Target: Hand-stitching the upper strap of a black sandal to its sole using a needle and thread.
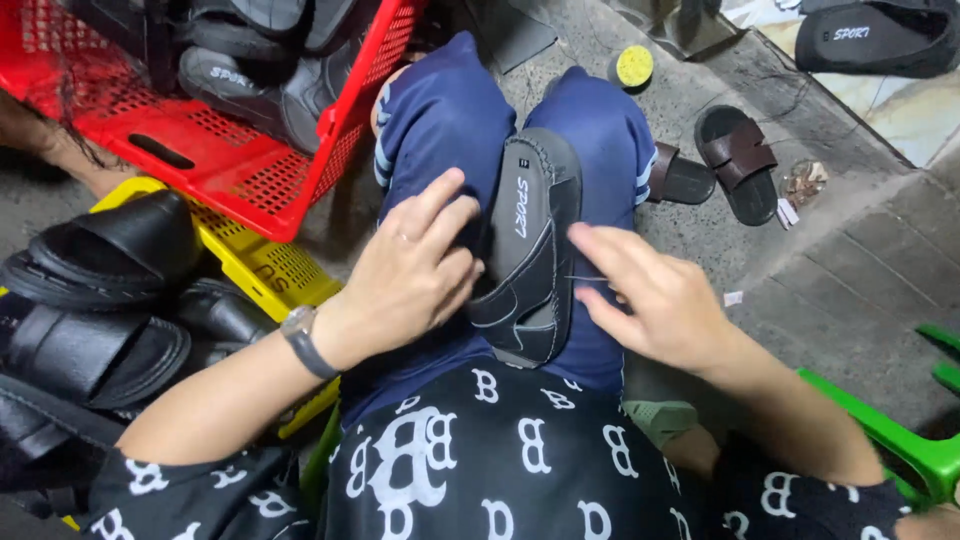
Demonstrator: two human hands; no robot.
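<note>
Seen from the head camera: a seated person steadies a black slide sandal (528,250) across the lap, sole edge up between blue-clad knees. The left hand (415,270) lies flat on the strap side, fingers (445,215) spread and pressing, clamped on nothing. The right hand (655,295) hovers at the sandal's far rim, fingers loosely apart, a thin thread or needle just visible at their tips; whether it is pinched cannot be told. This looks like hand stitching along the sole's edge, and the next pull would seem to need room outward from the right fingertips. That side is open concrete floor (830,280), with a brown sandal (738,160) well beyond. Past the left knuckles a red crate (250,170) and piled black sandals (95,300) crowd close. A green chair (900,440) edge sits beneath the right forearm.
</note>
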